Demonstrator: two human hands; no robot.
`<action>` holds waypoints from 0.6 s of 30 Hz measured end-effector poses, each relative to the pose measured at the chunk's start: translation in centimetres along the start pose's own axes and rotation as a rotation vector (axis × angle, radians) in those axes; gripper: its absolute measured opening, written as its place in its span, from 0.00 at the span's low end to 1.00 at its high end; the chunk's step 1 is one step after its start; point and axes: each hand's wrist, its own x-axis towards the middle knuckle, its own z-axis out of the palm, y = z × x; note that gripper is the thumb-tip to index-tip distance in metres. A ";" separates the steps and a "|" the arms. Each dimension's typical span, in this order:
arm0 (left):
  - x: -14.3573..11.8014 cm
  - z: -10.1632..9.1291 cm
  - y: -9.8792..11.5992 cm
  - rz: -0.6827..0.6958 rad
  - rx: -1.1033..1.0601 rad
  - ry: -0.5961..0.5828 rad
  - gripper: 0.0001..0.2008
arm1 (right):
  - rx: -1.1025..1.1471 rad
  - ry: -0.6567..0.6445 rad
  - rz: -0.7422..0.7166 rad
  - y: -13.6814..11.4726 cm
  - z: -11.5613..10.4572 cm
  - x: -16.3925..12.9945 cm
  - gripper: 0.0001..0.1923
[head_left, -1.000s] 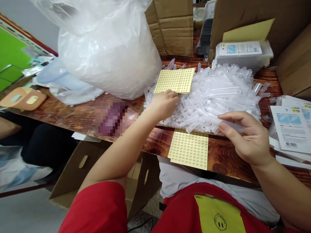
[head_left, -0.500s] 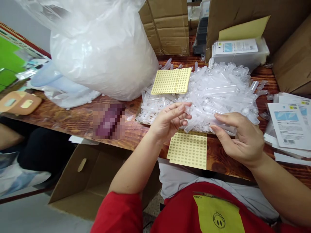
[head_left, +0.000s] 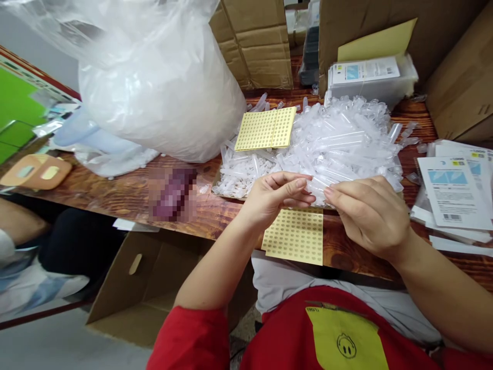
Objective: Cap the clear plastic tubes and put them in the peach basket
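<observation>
A clear plastic tube (head_left: 319, 186) is held between the two hands just above the near edge of the wooden table (head_left: 115, 190). The right hand (head_left: 372, 216) is closed about one end of it, thumb and fingers curled round, while the fingertips of the left hand (head_left: 275, 198) are pinched together at the other end. Whether a small sticker is caught in that pinch cannot be told — it is too small to see.

The step in hand appears to be the labelling of single tubes: one tube has been taken from the heap of clear tubes (head_left: 331, 149) lying just behind the hands, and a dot label is, by judgement, being pressed onto it. One yellow sticker sheet (head_left: 295, 241) lies flat on the table edge directly beneath the hands; a second sheet (head_left: 265, 128) rests on the far side of the heap, beside the big white plastic bag (head_left: 162, 87).

For the next move, a firm press of the left fingertips against the tube seems called for, with the tube kept steady by the right hand — otherwise the label may sit crooked or lift. A place apart from the unlabelled heap is then needed for the finished tube. Printed leaflets (head_left: 450, 198) are stacked at the right, well clear of the hands.
</observation>
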 end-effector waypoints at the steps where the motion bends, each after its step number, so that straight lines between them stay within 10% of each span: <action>1: -0.1 0.2 0.1 -0.013 0.006 -0.007 0.21 | 0.004 0.008 -0.007 0.0 0.0 0.0 0.16; 10: -1.3 1.4 -0.4 0.190 0.041 0.015 0.15 | 0.196 -0.007 0.391 -0.9 -0.5 0.4 0.02; 15: -1.7 1.7 -0.7 0.145 -0.002 0.042 0.15 | 0.103 0.081 0.114 -0.7 -0.6 0.0 0.21; 18: -1.9 1.8 -0.7 0.145 -0.003 0.053 0.16 | 0.123 0.057 0.223 -0.8 -0.6 -0.1 0.18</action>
